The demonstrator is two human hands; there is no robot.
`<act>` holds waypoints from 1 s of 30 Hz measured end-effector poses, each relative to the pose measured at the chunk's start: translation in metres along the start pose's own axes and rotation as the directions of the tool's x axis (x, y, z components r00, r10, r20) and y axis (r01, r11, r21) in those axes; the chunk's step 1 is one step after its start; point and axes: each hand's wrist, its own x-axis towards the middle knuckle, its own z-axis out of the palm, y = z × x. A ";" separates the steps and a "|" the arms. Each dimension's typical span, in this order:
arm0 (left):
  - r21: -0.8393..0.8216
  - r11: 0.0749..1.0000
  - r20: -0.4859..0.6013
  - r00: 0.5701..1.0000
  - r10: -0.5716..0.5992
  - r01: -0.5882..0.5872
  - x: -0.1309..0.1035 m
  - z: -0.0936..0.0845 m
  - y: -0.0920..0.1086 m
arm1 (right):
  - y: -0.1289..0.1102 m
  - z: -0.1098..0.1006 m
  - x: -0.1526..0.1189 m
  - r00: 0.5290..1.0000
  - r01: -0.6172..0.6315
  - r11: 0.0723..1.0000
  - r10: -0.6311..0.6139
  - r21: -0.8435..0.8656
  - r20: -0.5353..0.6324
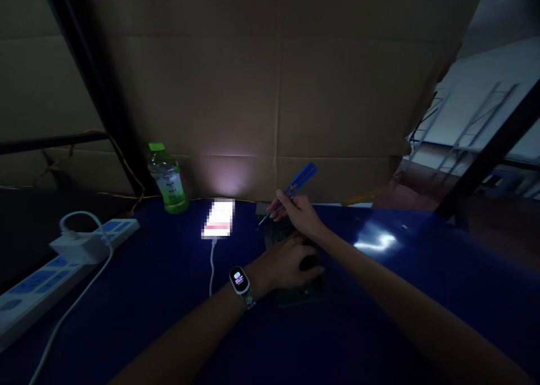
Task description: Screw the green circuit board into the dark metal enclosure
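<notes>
One blue-handled screwdriver (pixel 302 178) is clasped in our right hand (pixel 300 215), its shaft slanting down to the left. Our left hand (pixel 289 261) lies over a dark board (pixel 301 297) on the blue worktop (pixel 139 295), to the right of the bright screen (pixel 219 216); we cannot tell whether it grips the board.

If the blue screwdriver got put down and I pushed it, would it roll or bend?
The screwdriver might slide or roll, since the table looks shiny and smooth. It probably won't bend, because its thin shaft looks like straight metal. The handle end may feel heavier, as it looks much thicker than the shaft.
</notes>
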 end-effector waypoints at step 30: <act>-0.161 0.943 -0.031 0.954 -0.300 0.291 -0.013 -0.053 -0.053 | -0.002 -0.042 -0.052 0.928 -0.051 0.978 0.122 0.204 -0.353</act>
